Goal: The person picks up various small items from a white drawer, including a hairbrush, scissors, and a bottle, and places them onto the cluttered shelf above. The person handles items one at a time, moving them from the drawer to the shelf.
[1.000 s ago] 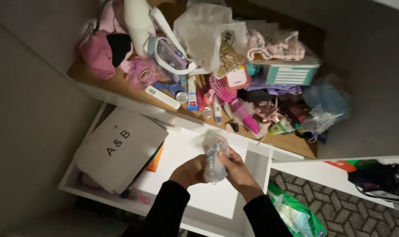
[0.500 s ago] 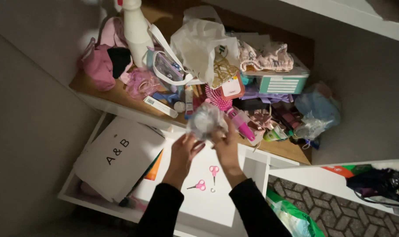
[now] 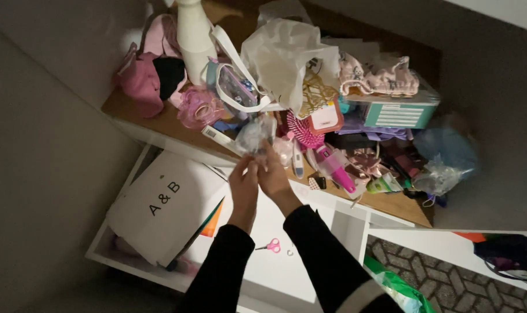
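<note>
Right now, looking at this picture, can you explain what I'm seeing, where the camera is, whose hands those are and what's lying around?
The picture comes from a camera worn on a person's head, looking down at their own two bare hands; no machine is involved. Both arms are in black sleeves. The left hand and the right hand together hold a crumpled clear plastic bag over the edge of a crowded wooden shelf. On that shelf lie a pink hairbrush, a white spray bottle, a white plastic bag, a teal box and pink clothing, among other small clutter. Below is an open white drawer with small pink scissors in it and a white sheet with black letters resting over its left side. What the clear bag contains cannot be told.
</note>
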